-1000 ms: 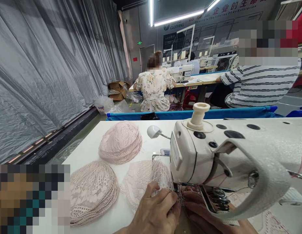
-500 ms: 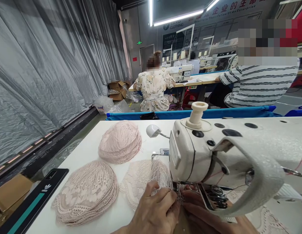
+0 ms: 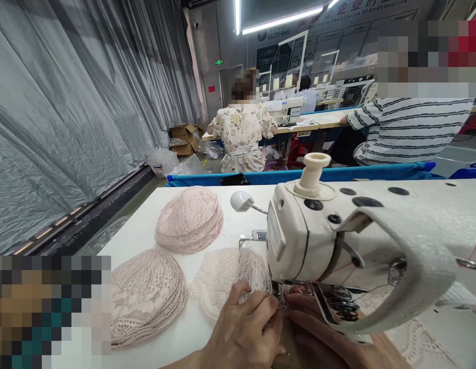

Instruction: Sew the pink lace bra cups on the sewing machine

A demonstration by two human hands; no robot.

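Note:
A white sewing machine (image 3: 295, 241) stands at the right of the white table. Just left of its needle area, my left hand (image 3: 248, 323) is closed with bent fingers on a pale pink lace piece (image 3: 218, 282) that lies flat on the table. Partly behind the machine's lower parts, my right hand (image 3: 318, 328) has its fingers together at the edge of the lace near the presser foot. The machine hides those fingertips in part. More lace (image 3: 422, 343) shows to the right of my right hand.
Two stacks of pink lace cups, a near stack (image 3: 149, 297) and a far stack (image 3: 190, 220), sit on the left of the table. A small white lamp (image 3: 241, 201) stands beside the machine head. Beyond the blue cloth edge (image 3: 207, 179), co-workers sit at other machines.
The view has tilted slightly, so the scene sits a little higher. Both hands stay almost in place at the needle, and the lace has barely moved.

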